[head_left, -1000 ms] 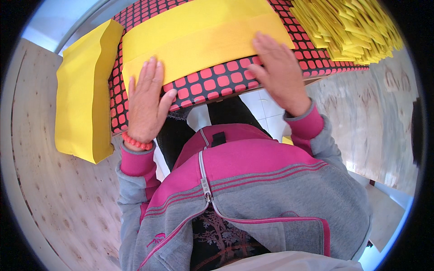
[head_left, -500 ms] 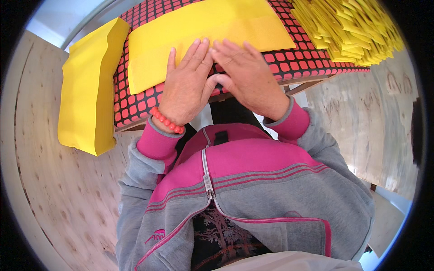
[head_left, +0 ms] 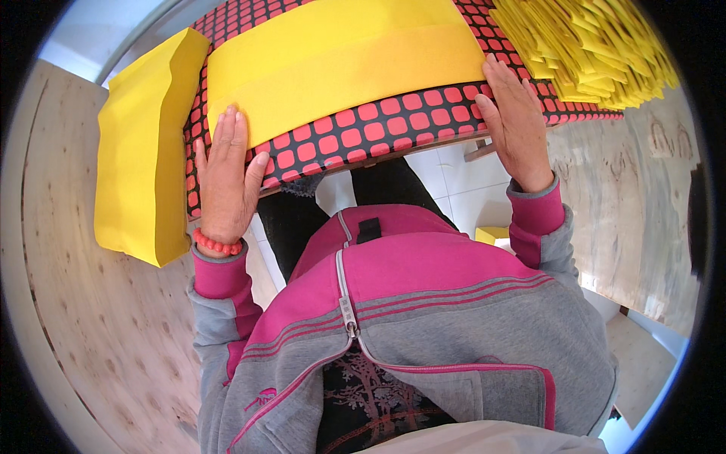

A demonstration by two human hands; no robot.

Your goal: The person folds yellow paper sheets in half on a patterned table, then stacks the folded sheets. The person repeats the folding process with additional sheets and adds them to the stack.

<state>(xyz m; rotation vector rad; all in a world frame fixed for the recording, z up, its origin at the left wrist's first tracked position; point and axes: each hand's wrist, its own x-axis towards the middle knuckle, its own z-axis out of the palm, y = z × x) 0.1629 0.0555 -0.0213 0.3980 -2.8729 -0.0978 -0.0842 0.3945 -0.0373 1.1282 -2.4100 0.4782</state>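
Observation:
A wide yellow fabric sheet [head_left: 340,72] lies flat on the table, with a folded strip running along its near side. At its near left corner my left hand [head_left: 228,174] rests with the fingers stretched and the thumb apart, fingertips touching the sheet's edge. A red bead bracelet [head_left: 217,244] circles that wrist. My right hand [head_left: 518,125] is at the near right corner, its fingers extended along the sheet's edge and its thumb spread. Neither hand grips anything.
The table wears a red-and-black checked cover [head_left: 363,121]. A stack of yellow fabric [head_left: 136,166] hangs over its left edge. At the far right is a heap of folded yellow pieces [head_left: 590,49]. Wooden boards [head_left: 98,303] stretch out on the left.
My hands have moved apart from the middle of the sheet's near edge, the left one to the left corner and the right one to the right corner.

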